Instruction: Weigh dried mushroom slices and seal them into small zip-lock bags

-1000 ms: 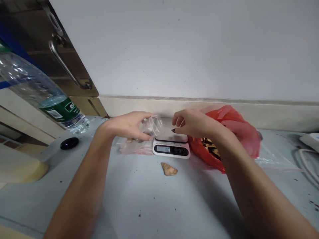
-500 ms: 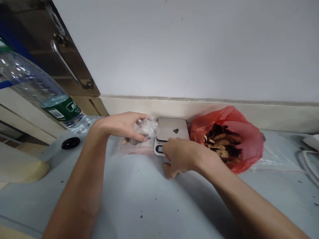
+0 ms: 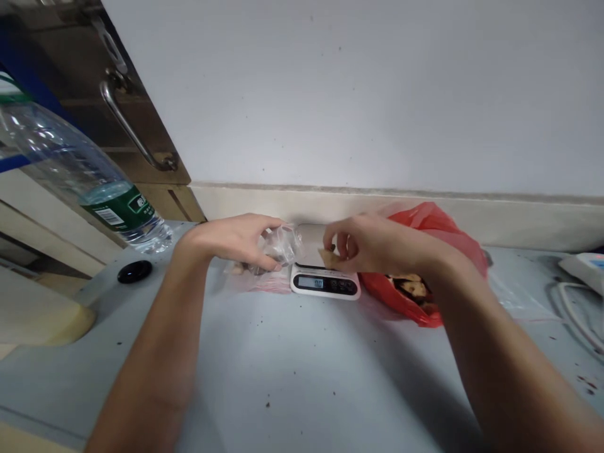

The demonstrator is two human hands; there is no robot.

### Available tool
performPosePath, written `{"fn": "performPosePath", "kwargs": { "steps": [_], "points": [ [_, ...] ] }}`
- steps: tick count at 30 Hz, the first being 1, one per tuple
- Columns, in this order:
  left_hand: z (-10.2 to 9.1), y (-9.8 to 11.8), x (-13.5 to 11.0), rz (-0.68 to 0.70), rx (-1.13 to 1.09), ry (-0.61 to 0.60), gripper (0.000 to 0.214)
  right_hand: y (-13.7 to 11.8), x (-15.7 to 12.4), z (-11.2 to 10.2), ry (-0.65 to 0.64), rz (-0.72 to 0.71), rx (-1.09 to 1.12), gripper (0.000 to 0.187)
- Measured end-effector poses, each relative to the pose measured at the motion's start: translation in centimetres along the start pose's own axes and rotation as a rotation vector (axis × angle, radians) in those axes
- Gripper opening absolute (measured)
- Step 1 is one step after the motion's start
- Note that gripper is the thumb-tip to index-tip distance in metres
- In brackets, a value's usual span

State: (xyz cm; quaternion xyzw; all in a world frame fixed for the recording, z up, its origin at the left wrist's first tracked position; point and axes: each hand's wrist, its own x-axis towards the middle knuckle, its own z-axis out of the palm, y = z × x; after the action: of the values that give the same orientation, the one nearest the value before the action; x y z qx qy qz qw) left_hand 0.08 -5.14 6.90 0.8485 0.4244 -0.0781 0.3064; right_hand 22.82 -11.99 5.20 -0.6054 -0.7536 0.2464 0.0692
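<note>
My left hand [image 3: 243, 241] is closed on a crumpled clear plastic bag [image 3: 284, 244] left of the small digital scale [image 3: 325, 281]. A few pale pieces show in the bag's lower part, mostly behind my fingers. My right hand [image 3: 365, 242] pinches a small tan dried slice [image 3: 329, 258] just over the scale's pan; whether the slice touches the pan I cannot tell. A tiny dark bit shows by those fingertips. The scale's display seems to read 0.0. On the right, a red plastic bag [image 3: 436, 220] holds dark-edged dried slices [image 3: 409, 288], partly hidden by my right wrist.
A water bottle [image 3: 117, 204] leans in at the left, near a black round object [image 3: 134, 272]. Flat clear bags [image 3: 268, 284] lie under my left hand. At the far right are a white device [image 3: 582, 270] and its cable. A wall [image 3: 358, 113] rises behind.
My right hand has moved up from the table in front of the scale to over its pan, the tan slice now showing between its fingers. The display is uncovered. My left hand has hardly moved.
</note>
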Motion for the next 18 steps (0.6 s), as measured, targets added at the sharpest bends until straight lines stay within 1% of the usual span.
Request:
{"fn": "performPosePath", "kwargs": {
  "steps": [2, 4, 5, 6, 7, 9, 11, 12, 14, 18],
  "points": [
    [0.2, 0.4, 0.2, 0.043, 0.021, 0.046, 0.083, 0.3, -0.2, -0.7, 0.129, -0.074, 0.128, 0.011],
    [0.3, 0.6, 0.4, 0.095, 0.034, 0.105, 0.084, 0.3, -0.1, -0.9, 0.184, -0.151, 0.264, 0.014],
    [0.3, 0.6, 0.4, 0.11, 0.031, 0.126, 0.084, 0.4, 0.0, -0.8, 0.204, -0.152, 0.285, 0.013],
    [0.2, 0.5, 0.4, 0.116, 0.023, 0.139, 0.083, 0.4, 0.2, -0.7, 0.227, -0.114, 0.261, 0.01],
    [0.2, 0.4, 0.4, 0.114, 0.015, 0.146, 0.083, 0.5, 0.4, -0.5, 0.244, -0.047, 0.201, 0.01],
    [0.2, 0.1, 0.4, 0.094, 0.001, 0.158, 0.082, 0.8, 1.0, 0.1, 0.217, 0.114, 0.047, 0.013],
    [0.2, -0.1, 0.4, 0.082, -0.009, 0.17, 0.082, 0.9, 1.6, 0.8, 0.127, 0.21, -0.063, 0.026],
    [0.2, -0.2, 0.4, 0.082, -0.011, 0.171, 0.082, 0.9, 1.8, 1.2, 0.083, 0.226, -0.091, 0.03],
    [0.3, -0.2, 0.6, 0.086, -0.007, 0.168, 0.081, 0.8, 2.1, 1.7, 0.032, 0.229, -0.116, 0.03],
    [0.5, -0.2, 0.9, 0.081, 0.001, 0.141, 0.08, 0.2, 2.0, 1.9, 0.027, 0.236, -0.137, 0.022]
  ]
}}
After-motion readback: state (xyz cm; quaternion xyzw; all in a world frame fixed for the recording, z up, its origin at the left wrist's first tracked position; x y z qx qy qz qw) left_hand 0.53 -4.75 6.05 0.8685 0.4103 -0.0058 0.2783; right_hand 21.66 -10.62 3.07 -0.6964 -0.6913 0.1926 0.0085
